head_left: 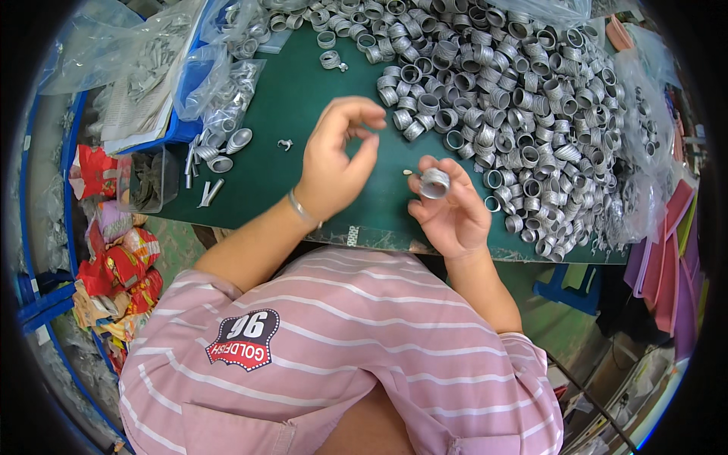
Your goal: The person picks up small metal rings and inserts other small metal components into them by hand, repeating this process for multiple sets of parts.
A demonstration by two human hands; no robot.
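Head view looks straight down on a person in a pink striped shirt [341, 341] sitting at a green table [303, 114]. Right hand [449, 208] sits just right of centre, fingers curled shut around a small ribbed metal ring [434, 183], pinched at the fingertips so the ring pokes out at the top left of that hand, open end facing the camera. Left hand [337, 159] is at centre frame, a bit up and left of the ring and not touching it; thumb and forefinger are curved toward each other with a gap, can't tell if anything tiny is between them. A bracelet [302, 210] is on that wrist. Huge pile of matching rings [500, 91] fills the upper right, just beyond both hands. Upper left has clear plastic bags [121, 53], and a small clear box [148, 180] stands at the table's left edge.
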